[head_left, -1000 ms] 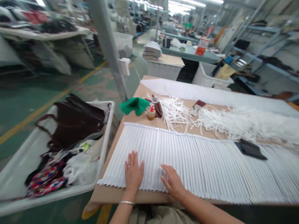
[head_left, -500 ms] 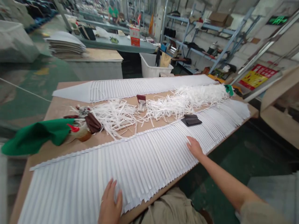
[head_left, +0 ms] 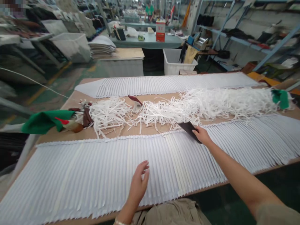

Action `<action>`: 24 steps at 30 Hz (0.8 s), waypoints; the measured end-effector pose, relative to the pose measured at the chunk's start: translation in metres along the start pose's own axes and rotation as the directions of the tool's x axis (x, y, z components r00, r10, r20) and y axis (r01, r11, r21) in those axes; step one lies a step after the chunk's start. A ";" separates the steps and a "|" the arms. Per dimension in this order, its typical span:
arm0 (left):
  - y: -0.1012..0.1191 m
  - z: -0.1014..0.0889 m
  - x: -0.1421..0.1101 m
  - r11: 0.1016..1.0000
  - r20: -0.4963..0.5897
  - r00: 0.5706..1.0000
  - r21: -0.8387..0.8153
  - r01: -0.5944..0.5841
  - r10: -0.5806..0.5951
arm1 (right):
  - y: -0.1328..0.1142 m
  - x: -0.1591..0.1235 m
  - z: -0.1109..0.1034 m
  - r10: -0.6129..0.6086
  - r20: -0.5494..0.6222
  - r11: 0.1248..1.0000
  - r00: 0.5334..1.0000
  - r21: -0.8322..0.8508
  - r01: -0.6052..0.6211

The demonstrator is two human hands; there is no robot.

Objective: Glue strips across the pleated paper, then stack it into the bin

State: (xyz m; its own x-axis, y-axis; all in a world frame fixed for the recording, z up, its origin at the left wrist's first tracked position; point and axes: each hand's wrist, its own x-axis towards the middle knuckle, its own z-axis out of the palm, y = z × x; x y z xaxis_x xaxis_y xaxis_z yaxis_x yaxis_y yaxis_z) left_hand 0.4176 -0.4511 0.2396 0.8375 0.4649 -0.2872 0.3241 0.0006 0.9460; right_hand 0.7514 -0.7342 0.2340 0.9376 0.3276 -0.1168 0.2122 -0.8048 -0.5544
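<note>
Whereas the dark piece [head_left: 186, 126] lay on the white strips [head_left: 98, 175] moments ago, the right hand [head_left: 202, 135] now pinches it at one o'clock, thumb against fingers, leaving that hand occupied. The left hand [head_left: 139, 182], loosely curled at eleven, appears empty above the strips. A bottle [head_left: 74, 125] at ten has amber contents; a white bin [head_left: 172, 68] at twelve holds yellow cloth [head_left: 190, 56] and dark cloth [head_left: 182, 53].

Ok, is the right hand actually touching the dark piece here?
Touching. The head view shows the right hand gripping the dark piece at its edge, fingertips overlapping it.
</note>
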 end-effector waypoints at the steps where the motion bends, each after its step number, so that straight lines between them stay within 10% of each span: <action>1: 0.021 0.030 0.008 0.989 0.078 0.996 -0.137 0.053 -0.043 | -0.009 -0.003 -0.009 0.000 0.035 0.970 0.999 0.244 -0.008; 4: 0.063 0.090 0.027 0.965 0.127 0.990 -0.248 0.086 -0.055 | -0.044 -0.027 -0.029 -0.029 0.266 0.643 0.964 0.743 -0.186; 8: 0.079 0.124 0.030 0.914 0.187 0.978 -0.375 0.157 -0.092 | -0.073 -0.071 -0.038 -0.062 0.484 0.380 0.873 0.820 -0.428; 14: 0.073 0.126 -0.001 0.783 0.301 0.941 -0.544 0.302 -0.154 | -0.075 -0.116 -0.028 -0.004 0.516 0.282 0.857 0.822 -0.494; 21: 0.055 0.112 -0.050 0.546 0.386 0.896 -0.713 0.440 -0.219 | -0.124 -0.180 0.017 -0.222 0.654 0.212 0.723 0.757 -0.618; 24: 0.032 0.105 -0.070 0.352 0.475 0.847 -0.771 0.531 -0.239 | -0.150 -0.218 0.049 -0.347 0.738 0.248 0.579 0.667 -0.702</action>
State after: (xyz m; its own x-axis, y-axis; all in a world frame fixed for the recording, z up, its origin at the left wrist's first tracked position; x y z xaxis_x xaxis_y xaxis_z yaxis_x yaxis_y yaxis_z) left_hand 0.4148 -0.5763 0.2740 0.8408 -0.0270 -0.5406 0.2200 0.9296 0.2958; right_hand 0.5016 -0.6607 0.3021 0.2660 0.8339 -0.4836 -0.7895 -0.0994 -0.6057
